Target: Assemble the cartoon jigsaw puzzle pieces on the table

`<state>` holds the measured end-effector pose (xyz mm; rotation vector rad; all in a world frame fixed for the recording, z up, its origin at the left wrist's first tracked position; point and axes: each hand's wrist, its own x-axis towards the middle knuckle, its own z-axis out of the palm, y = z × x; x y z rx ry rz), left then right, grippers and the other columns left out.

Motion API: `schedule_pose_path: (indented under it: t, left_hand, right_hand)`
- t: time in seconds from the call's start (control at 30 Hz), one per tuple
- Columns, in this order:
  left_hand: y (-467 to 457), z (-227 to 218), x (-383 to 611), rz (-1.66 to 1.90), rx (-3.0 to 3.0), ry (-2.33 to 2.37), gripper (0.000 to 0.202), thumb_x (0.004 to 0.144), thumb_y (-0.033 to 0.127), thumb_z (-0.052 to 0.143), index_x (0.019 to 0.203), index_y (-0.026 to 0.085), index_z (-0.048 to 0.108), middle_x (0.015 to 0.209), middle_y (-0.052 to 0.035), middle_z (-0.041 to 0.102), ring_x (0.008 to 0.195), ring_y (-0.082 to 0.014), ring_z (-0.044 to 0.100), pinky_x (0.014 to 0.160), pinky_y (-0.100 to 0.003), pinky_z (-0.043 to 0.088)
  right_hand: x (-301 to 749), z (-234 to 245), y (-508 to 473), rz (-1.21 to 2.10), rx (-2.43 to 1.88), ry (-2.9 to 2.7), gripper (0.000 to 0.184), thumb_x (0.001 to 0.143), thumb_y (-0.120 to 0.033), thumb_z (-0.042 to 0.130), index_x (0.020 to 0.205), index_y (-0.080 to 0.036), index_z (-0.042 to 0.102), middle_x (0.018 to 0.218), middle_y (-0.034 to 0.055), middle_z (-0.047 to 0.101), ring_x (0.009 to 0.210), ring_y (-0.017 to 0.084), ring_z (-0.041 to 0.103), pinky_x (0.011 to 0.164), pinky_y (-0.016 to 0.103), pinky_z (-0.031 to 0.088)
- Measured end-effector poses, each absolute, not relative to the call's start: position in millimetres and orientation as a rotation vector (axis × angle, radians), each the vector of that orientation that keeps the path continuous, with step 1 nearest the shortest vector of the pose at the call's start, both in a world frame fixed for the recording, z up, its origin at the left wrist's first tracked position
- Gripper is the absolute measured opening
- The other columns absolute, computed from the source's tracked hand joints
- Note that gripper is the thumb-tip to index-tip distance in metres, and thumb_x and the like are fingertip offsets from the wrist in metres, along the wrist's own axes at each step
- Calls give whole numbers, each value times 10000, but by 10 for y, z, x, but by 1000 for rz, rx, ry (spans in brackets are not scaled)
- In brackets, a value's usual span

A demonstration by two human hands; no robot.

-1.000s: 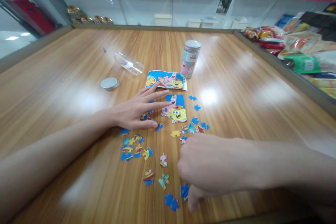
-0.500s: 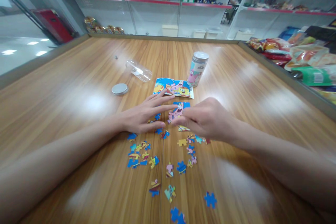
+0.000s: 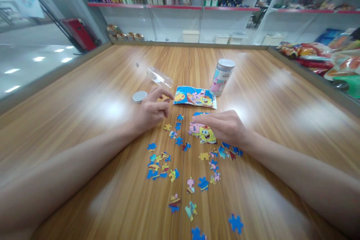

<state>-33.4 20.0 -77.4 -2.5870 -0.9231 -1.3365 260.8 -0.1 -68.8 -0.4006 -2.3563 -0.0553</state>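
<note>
My left hand [image 3: 154, 109] hovers over the table left of the picture card [image 3: 194, 97], its fingers loosely bent and apart with nothing seen between them. My right hand [image 3: 229, 126] lies over the right side of a joined jigsaw section [image 3: 207, 135], fingers stretched out across it. The section shows a pink figure and a yellow square face; its right part is hidden under the hand. Loose jigsaw pieces [image 3: 159, 165] lie in groups nearer me, with a blue piece [image 3: 235, 224] apart at the lower right.
Behind the card stands a printed can [image 3: 222, 77] with a silver top. A clear plastic cylinder [image 3: 159, 78] lies on its side, near a round metal lid [image 3: 139, 96]. Snack bags [image 3: 312, 54] line the right edge; stocked shelves [image 3: 174, 6] stand beyond the table [image 3: 112, 78].
My left hand has lifted back from the puzzle and its spread fingers have bent. My right hand has gone from closed to stretched fingers, uncovering the yellow face. The view has shifted slightly.
</note>
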Motion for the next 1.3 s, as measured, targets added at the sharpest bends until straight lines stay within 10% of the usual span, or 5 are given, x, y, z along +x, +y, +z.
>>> schedule_pose_path:
  t: [0.9, 1.03, 1.3]
  left_hand:
    - [242, -717, -355, -966, -2985, -501, 370, 890, 132, 684, 535, 190, 592, 1002, 0, 740, 1080, -179, 528, 874, -341, 510]
    - [222, -693, -338, -961, -2970, -546, 401, 910, 160, 663, 518, 190, 584, 977, -7, 735, 1044, -178, 539, 843, -329, 518]
    - [197, -695, -340, -920, -2931, -590, 332, 932, 41, 525, 802, 269, 728, 1109, -19, 675, 1117, -187, 522, 938, -375, 507]
  right_hand:
    - [2571, -689, 3, 177, -518, -2237, 127, 924, -186, 653, 1009, -186, 747, 848, -7, 778, 647, 92, 703, 587, 187, 533]
    - [2556, -671, -17, -50, -572, -2214, 430, 950, -299, 634, 545, -173, 561, 456, -52, 513, 390, 58, 426, 415, 256, 292]
    - [2564, -695, -17, -100, -605, -2222, 453, 916, -225, 622, 516, -171, 417, 462, -65, 350, 417, 52, 313, 450, 273, 211]
